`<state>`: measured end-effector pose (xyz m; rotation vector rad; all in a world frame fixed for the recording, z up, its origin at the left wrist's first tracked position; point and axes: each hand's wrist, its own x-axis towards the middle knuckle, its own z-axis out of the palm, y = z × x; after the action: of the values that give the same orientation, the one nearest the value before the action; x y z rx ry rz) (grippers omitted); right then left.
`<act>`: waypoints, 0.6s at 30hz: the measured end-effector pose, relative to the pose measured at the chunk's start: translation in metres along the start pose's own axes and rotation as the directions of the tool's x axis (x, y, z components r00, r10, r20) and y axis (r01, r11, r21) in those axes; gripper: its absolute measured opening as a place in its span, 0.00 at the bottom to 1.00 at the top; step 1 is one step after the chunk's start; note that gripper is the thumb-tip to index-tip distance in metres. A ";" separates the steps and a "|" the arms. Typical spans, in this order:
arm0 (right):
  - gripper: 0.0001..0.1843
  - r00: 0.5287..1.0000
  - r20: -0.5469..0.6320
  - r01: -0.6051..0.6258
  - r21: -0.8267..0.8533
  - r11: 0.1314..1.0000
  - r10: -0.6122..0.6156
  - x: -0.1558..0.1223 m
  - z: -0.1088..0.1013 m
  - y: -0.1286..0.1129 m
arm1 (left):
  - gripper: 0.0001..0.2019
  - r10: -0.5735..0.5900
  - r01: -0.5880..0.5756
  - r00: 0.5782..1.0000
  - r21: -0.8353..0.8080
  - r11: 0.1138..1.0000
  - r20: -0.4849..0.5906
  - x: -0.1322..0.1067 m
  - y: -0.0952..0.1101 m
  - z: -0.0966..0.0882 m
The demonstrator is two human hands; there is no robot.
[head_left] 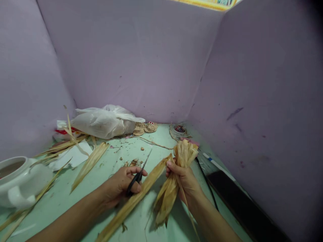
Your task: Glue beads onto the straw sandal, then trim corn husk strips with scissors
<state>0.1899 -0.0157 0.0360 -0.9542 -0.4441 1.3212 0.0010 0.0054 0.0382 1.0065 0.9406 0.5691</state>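
My left hand [122, 185] is closed round the black handles of a pair of scissors [137, 179], their blades pointing up and away. Gathered in my right hand [185, 179] is a bundle of dried husk-like leaves [186, 153], its pale top fanning above the fist and its browner ends hanging below. A long dried leaf strip [141, 196] runs from my right fingers down to the lower left, passing close beside my left hand; whether the two touch I cannot tell. A thin fibre dangles beneath my right wrist.
A white ceramic pot [24, 181] stands at left, near loose dried leaves [89, 164] and white paper [73, 156]. At the back lie a plastic bag [107, 122], small woven pieces [150, 127] and a small dish [179, 129]. A long black object [237, 198] lies along the right wall.
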 end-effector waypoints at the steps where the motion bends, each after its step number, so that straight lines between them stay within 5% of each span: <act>1: 0.14 1.000 -0.019 -0.006 0.008 1.000 0.006 0.001 0.000 -0.001 | 0.22 0.010 -0.010 0.999 0.013 1.000 -0.042 0.001 0.002 -0.002; 12: 0.14 0.994 -0.099 -0.028 0.070 0.997 0.035 0.005 -0.002 -0.004 | 0.22 0.035 -0.057 0.960 -0.072 0.996 -0.277 0.007 0.018 -0.022; 15: 0.13 0.993 -0.115 -0.013 0.073 0.997 0.021 0.007 -0.004 -0.006 | 0.24 0.067 -0.064 0.917 0.022 0.998 -0.394 0.008 0.024 -0.029; 18: 0.13 0.993 -0.105 -0.037 0.080 0.996 0.046 0.008 -0.005 -0.011 | 0.22 0.172 -0.007 0.845 0.312 0.950 -0.507 0.005 0.037 -0.048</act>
<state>0.2019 -0.0093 0.0397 -0.9678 -0.2902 1.3088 -0.0371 0.0476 0.0590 1.1960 1.5130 0.8268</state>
